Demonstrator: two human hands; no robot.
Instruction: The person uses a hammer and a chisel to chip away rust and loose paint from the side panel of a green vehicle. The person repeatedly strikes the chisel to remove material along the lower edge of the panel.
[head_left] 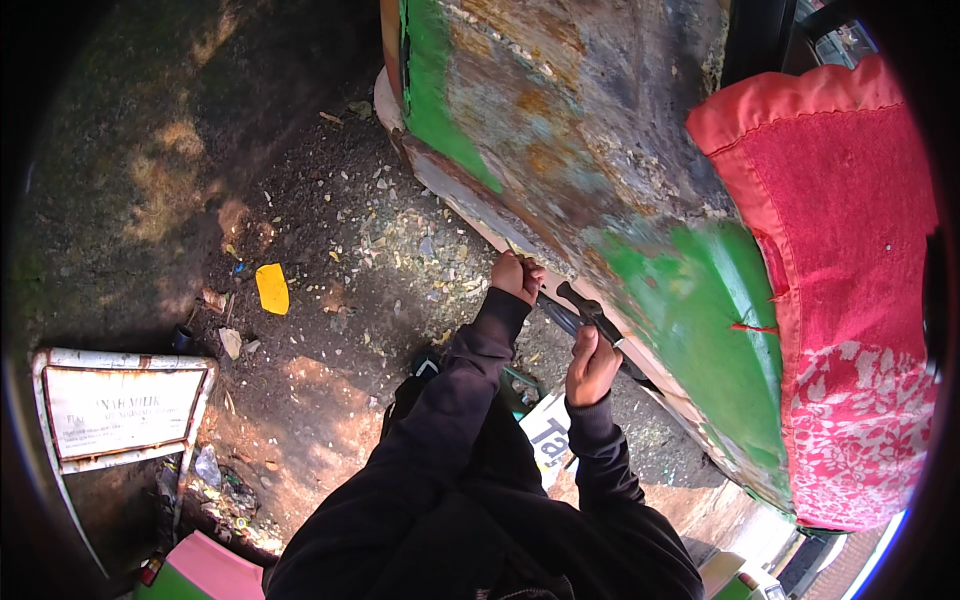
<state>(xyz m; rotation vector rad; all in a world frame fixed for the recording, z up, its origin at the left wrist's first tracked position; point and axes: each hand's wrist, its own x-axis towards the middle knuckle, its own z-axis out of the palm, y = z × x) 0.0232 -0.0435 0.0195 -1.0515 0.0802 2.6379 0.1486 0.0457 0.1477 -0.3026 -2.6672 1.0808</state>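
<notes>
Our right hand (pixel 593 365) is gripping a black metal hammer (pixel 592 314).
At its ten o'clock, our left hand (pixel 516 277) is clenching something thin (pixel 510 245).

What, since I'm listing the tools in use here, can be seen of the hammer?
The hammer looks dark and metallic, with a narrow end toward the left hand and a pale, shiny patch farther along. The right hand grips it, hiding much of the handle. It slants near the lower edge of the green, rusty panel.
</notes>
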